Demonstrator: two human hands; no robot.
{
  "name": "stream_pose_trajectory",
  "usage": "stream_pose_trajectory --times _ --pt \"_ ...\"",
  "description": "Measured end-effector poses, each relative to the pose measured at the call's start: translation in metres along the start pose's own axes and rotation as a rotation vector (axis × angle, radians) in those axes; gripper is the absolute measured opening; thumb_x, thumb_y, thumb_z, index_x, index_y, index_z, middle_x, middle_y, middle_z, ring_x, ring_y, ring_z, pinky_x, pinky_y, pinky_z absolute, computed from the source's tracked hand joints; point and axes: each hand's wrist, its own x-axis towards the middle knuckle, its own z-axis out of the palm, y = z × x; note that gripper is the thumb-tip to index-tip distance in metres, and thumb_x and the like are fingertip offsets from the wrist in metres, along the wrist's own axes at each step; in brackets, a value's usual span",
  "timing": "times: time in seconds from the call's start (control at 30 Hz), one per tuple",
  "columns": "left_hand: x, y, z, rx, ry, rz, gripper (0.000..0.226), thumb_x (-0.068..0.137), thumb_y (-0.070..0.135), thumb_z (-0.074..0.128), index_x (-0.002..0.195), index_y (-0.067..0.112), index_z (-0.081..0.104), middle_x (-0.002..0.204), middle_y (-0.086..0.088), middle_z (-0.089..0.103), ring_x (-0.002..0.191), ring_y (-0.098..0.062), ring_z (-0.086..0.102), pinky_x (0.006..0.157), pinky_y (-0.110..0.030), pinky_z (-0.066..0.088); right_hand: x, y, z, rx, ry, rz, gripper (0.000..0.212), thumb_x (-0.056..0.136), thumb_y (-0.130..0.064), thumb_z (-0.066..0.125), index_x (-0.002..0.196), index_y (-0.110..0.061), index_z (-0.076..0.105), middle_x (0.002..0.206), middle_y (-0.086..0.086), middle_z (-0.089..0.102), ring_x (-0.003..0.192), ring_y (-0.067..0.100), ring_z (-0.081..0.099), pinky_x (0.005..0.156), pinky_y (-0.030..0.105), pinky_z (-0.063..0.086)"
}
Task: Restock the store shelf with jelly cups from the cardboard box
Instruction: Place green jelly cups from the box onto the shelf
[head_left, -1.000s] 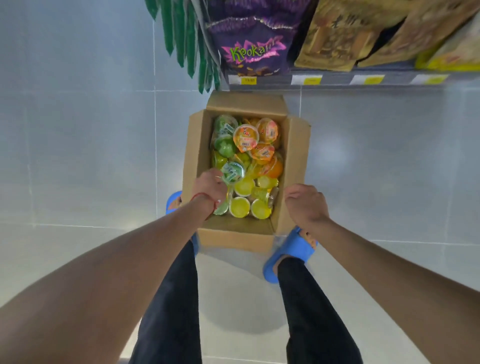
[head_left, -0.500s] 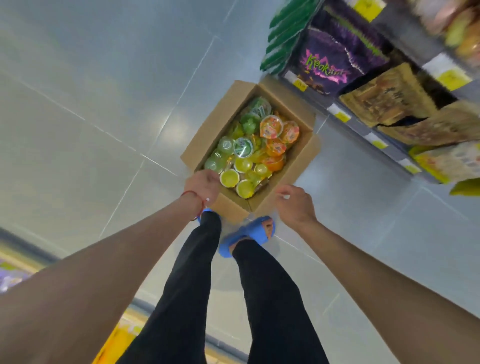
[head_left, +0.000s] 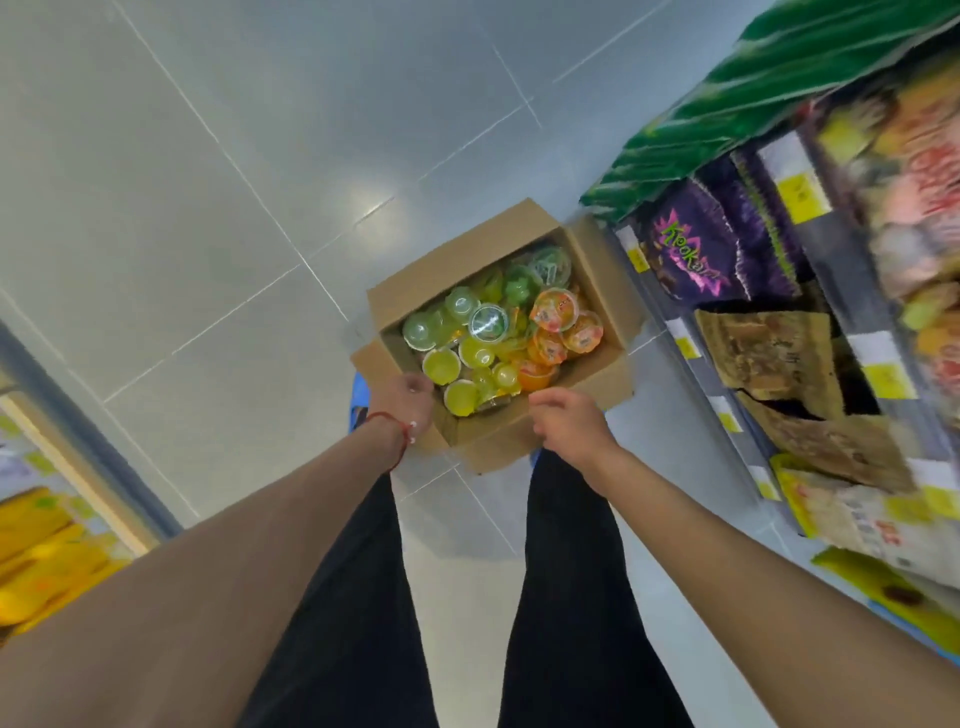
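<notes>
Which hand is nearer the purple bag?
Right. The right hand is at the near edge of the box, toward the purple bag; the left hand is at the box's left corner, farther off.

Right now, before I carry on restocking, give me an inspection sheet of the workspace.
Surface: grey tiled floor, glossy.
Job's things: open cardboard box on the floor, full of green, yellow and orange jelly cups.
Clutter: nothing seen.
Hands: left hand at the box's near left corner, grip unclear; right hand over the near wall, holding nothing.
Cables: nothing seen.
Surroundings: snack shelf right of the box, purple bag on it.
</notes>
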Motion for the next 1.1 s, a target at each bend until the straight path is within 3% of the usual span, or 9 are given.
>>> stream_pose_trajectory --times 0.13,0.2,0.3,0.4,0.57,0.67,0.8,0.93,1.1 --pt "-0.014 -0.001 0.037 -0.128 0.037 -0.069 0.019 0.092 0.011 0.048 0.1 0.018 0.064 0.114 -0.015 0.068 0.106 -0.032 0.064 0.093 -0.035 0.052 0.017 0.005 -0.043 -0.154 -0.04 -0.078 0.024 0.098 -0.013 0.051 0.112 -0.015 0.07 0.096 -0.003 0.064 0.104 0.023 0.06 0.095 0.039 0.05" --pt "-0.022 -0.002 0.058 -0.193 0.043 -0.11 0.02 0.09 0.011 0.049 0.097 0.022 0.063 0.112 -0.015 0.068 0.104 -0.032 0.065 0.093 -0.035 0.053 0.024 0.011 -0.063 -0.236 -0.037 -0.088 0.02 0.097 -0.014 0.052 0.102 -0.021 0.07 0.093 -0.005 0.064 0.103 0.023 0.061 0.096 0.039 0.05" --pt "-0.025 -0.005 0.083 -0.264 0.018 -0.146 0.018 0.087 0.014 0.05 0.095 0.025 0.062 0.112 -0.012 0.069 0.106 -0.032 0.064 0.094 -0.039 0.053 0.034 0.016 -0.081 -0.368 -0.065 -0.092 0.024 0.095 -0.014 0.054 0.109 -0.019 0.072 0.106 0.001 0.069 0.108 0.026 0.063 0.101 0.041 0.049" --pt "-0.017 -0.015 0.105 -0.325 0.006 -0.16 0.011 0.075 0.025 0.053 0.081 0.027 0.062 0.11 -0.012 0.07 0.106 -0.034 0.066 0.095 -0.046 0.053 0.048 0.017 -0.089 -0.439 -0.076 -0.079 0.027 0.094 -0.013 0.053 0.113 -0.016 0.073 0.112 0.007 0.072 0.109 0.028 0.064 0.101 0.04 0.05" --pt "-0.002 -0.027 0.128 -0.376 -0.038 -0.17 0.014 0.072 0.027 0.052 0.081 0.027 0.062 0.111 -0.013 0.069 0.104 -0.033 0.066 0.095 -0.046 0.053 0.083 0.02 -0.078 -0.411 -0.05 -0.031 0.025 0.091 -0.012 0.052 0.103 -0.001 0.071 0.092 0.013 0.07 0.087 0.025 0.059 0.084 0.041 0.053" --pt "0.013 -0.026 0.142 -0.316 -0.046 -0.133 0.012 0.086 0.021 0.054 0.092 0.022 0.064 0.109 -0.014 0.069 0.104 -0.034 0.064 0.094 -0.042 0.052 0.11 0.026 -0.068 -0.378 -0.023 -0.012 0.029 0.088 -0.011 0.051 0.108 0.003 0.068 0.087 0.009 0.063 0.084 0.025 0.054 0.081 0.041 0.053" --pt "0.058 -0.027 0.162 -0.159 -0.048 -0.051 0.027 0.096 0.03 0.048 0.111 0.016 0.066 0.115 -0.009 0.068 0.107 -0.032 0.061 0.094 -0.036 0.05 0.155 0.031 -0.06 -0.438 0.025 -0.066 0.027 0.095 -0.014 0.057 0.118 -0.007 0.068 0.116 0.008 0.067 0.114 0.031 0.06 0.102 0.042 0.048" --pt "0.106 -0.025 0.174 -0.09 -0.044 0.035 0.036 0.092 0.025 0.058 0.127 0.017 0.061 0.126 -0.006 0.062 0.114 -0.028 0.059 0.092 -0.032 0.049 0.208 0.038 -0.052 -0.493 0.094 -0.204 0.041 0.089 -0.027 0.066 0.128 -0.016 0.062 0.125 0.003 0.062 0.119 0.025 0.058 0.104 0.044 0.048" --pt "0.179 -0.007 0.193 -0.085 0.055 0.153 0.042 0.088 0.021 0.062 0.13 0.018 0.058 0.132 -0.004 0.058 0.11 -0.023 0.06 0.09 -0.03 0.047 0.277 0.052 -0.043 -0.706 0.204 -0.409 0.067 0.087 -0.023 0.071 0.146 -0.021 0.041 0.143 0.003 0.044 0.13 0.023 0.045 0.11 0.039 0.041"
